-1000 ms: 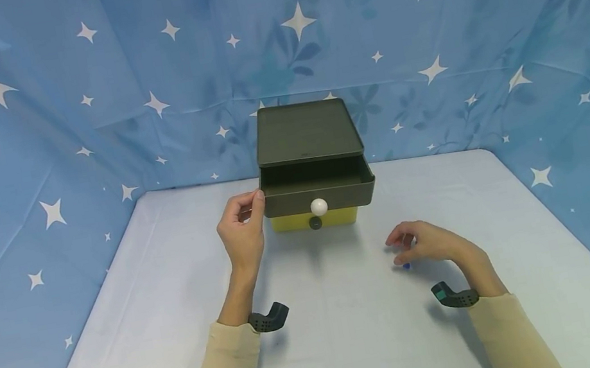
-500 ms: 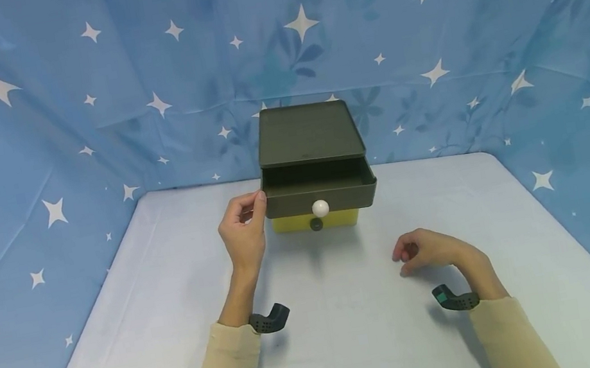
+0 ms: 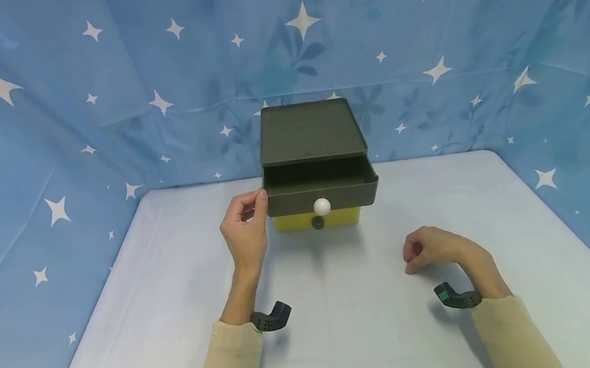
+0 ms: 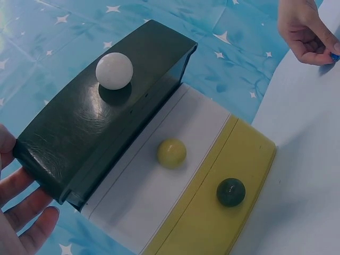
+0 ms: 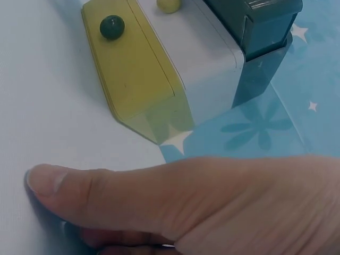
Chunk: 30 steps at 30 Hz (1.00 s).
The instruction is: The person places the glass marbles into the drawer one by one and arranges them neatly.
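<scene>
A small cabinet in the head view has its dark green top drawer (image 3: 298, 203) pulled out, with a white round knob (image 3: 322, 207) on the front. My left hand (image 3: 244, 231) holds this drawer at its left front corner, thumb and fingers at the edge. My right hand (image 3: 437, 246) is low over the table, right of and nearer than the cabinet, fingers curled together. Between its fingertips the left wrist view shows a small blue object (image 4: 334, 56); its kind is too small to tell. In the right wrist view my thumb hides it.
Below the dark drawer are a white drawer (image 4: 135, 175) with a yellow knob (image 4: 171, 153) and a yellow drawer (image 4: 212, 212) with a dark green knob (image 4: 231, 192); both are shut. A white table (image 3: 328, 348) carries the cabinet. A blue star-patterned curtain (image 3: 163, 63) hangs behind.
My right hand has shifted slightly nearer and right, and its fingers have closed over the small blue object on the table. The left hand stays at the drawer.
</scene>
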Motion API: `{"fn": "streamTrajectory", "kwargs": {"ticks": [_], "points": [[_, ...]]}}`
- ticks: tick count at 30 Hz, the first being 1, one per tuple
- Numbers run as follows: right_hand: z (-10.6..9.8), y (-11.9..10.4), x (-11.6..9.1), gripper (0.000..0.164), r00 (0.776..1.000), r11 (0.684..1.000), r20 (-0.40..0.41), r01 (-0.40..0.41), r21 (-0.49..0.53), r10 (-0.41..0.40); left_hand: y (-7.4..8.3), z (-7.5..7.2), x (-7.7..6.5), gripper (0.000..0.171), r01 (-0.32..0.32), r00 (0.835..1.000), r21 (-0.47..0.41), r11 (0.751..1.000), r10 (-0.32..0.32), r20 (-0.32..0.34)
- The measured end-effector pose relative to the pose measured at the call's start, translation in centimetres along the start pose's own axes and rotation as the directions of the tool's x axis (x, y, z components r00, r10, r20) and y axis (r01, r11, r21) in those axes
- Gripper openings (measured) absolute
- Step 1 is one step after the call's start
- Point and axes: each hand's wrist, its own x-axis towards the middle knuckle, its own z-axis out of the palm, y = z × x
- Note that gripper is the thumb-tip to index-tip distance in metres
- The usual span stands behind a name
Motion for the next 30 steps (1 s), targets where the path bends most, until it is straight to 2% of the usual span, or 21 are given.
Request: {"fn": "streamTrajectory", "kwargs": {"ticks": [4,16,23,30], "points": [[-0.16,-0.13,-0.19,0.019,1.000,1.000,-0.005,0.025,-0.016,-0.025,0.10,0.04,0.05,0.013,-0.005,1.000,0.002,1.000,0.005,0.004],[-0.15,-0.34,-0.06,0.011,1.000,1.000,-0.001,0.011,0.015,-0.011,0.11,0.13,0.01,0.013,0.004,1.000,0.013,1.000,-0.004,0.000],[-0.61,-0.67,0.04,0.010,0.996,0.999,-0.074,0.048,0.008,-0.047,0.18,0.24,0.09,0.013,0.009,1.000,0.010,1.000,-0.009,0.003],[-0.93,-1.03,-0.07,0.010,0.977,0.994,-0.183,0.105,-0.030,-0.109,0.37,0.22,-0.07,0.012,-0.005,1.000,0.014,1.000,0.005,-0.001]]}}
